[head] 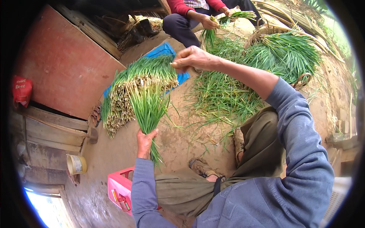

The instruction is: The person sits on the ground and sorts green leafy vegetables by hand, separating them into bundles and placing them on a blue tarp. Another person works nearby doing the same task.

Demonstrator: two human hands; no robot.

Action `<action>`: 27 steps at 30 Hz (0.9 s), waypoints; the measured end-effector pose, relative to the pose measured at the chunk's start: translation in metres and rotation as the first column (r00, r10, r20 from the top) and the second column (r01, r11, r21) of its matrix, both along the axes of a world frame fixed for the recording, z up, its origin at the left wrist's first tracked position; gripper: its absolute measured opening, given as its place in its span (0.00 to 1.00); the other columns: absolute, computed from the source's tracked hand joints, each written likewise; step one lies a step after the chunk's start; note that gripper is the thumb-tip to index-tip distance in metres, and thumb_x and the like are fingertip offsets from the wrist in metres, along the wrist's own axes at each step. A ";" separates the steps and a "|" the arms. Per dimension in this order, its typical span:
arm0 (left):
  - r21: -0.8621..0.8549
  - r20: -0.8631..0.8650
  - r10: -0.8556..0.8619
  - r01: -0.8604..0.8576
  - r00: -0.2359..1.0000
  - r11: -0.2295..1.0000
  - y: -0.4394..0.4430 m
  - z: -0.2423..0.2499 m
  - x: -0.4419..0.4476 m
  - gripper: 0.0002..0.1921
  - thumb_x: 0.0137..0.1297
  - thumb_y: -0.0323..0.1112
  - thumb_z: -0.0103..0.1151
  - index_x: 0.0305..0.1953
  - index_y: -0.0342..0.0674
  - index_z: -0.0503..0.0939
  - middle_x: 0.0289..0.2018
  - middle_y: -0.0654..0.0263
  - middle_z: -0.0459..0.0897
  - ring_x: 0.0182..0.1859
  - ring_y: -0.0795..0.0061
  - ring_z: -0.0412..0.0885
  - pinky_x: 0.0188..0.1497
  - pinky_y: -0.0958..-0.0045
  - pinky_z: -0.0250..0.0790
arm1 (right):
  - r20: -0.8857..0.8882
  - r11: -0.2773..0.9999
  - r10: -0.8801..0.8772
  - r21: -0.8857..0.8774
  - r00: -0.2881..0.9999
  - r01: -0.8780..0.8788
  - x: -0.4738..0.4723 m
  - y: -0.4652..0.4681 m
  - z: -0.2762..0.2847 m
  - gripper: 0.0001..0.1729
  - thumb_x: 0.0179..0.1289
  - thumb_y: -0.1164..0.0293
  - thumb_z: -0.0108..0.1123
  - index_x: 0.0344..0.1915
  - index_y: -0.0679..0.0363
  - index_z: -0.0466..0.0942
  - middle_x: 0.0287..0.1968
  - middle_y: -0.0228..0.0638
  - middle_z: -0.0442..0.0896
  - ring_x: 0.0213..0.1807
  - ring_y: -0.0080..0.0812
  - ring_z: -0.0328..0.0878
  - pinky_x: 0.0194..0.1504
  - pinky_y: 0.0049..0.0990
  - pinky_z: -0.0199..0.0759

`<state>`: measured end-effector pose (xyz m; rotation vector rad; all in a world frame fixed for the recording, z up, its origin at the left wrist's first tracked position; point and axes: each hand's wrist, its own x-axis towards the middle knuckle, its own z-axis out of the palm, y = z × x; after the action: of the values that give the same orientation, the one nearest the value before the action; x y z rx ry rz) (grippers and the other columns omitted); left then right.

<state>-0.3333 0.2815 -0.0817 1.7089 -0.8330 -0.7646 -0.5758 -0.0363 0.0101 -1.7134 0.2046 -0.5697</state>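
Note:
My left hand (pixel 146 142) is closed around the leafy part of a bunch of green leafy stalks (pixel 149 111), perhaps garlic chives, whose pale root ends point away from me. My raised right hand (pixel 186 59) has its thumb and fingers pinched together, with a small pale bit at the fingertips; what it is I cannot tell. Beyond the held bunch, stacked bundles (pixel 122 99) of the same stalks lie on a blue sheet (pixel 161 50), cut or root ends towards me. Loose leaves (pixel 228 91) cover the ground at the centre right.
A wicker basket (pixel 303 78) heaped with green stalks (pixel 285 54) stands at the upper right. Opposite me sits a person in a red sleeve (pixel 179 7), holding greens in both hands. A red plastic stool (pixel 115 182) is beside my left forearm, and a yellowish bucket (pixel 77 164) stands farther left.

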 end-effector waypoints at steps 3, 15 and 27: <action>-0.016 -0.102 -0.017 0.016 0.995 1.000 0.001 0.008 -0.002 0.11 0.56 0.25 0.70 0.40 0.38 0.80 0.28 0.70 0.81 0.26 0.80 0.77 0.30 0.75 0.69 | -0.580 0.699 -0.235 -0.659 0.780 -0.279 -0.017 -0.005 -0.032 0.27 0.50 0.64 0.77 0.53 0.53 0.84 0.34 0.37 0.88 0.40 0.30 0.86 0.41 0.30 0.79; -0.011 -0.173 -0.075 0.075 0.982 0.997 -0.002 0.016 -0.008 0.12 0.55 0.27 0.71 0.40 0.37 0.79 0.26 0.68 0.80 0.26 0.77 0.77 0.30 0.74 0.69 | -0.244 0.999 -0.010 0.049 0.970 0.023 0.042 0.048 -0.043 0.22 0.64 0.62 0.67 0.53 0.64 0.82 0.43 0.37 0.88 0.45 0.27 0.84 0.40 0.29 0.82; 0.032 -0.160 -0.145 0.152 0.976 0.988 0.001 0.019 -0.015 0.10 0.56 0.24 0.71 0.38 0.37 0.81 0.27 0.70 0.81 0.27 0.79 0.77 0.29 0.76 0.70 | -0.088 0.808 0.301 0.553 0.950 -0.204 0.051 0.057 -0.053 0.16 0.71 0.61 0.58 0.40 0.64 0.81 0.34 0.38 0.85 0.33 0.27 0.84 0.36 0.29 0.83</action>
<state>-0.3483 0.2828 -0.0631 1.6137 -0.8462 -1.0130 -0.5249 0.0208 -0.0427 -1.2049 0.2285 -0.1347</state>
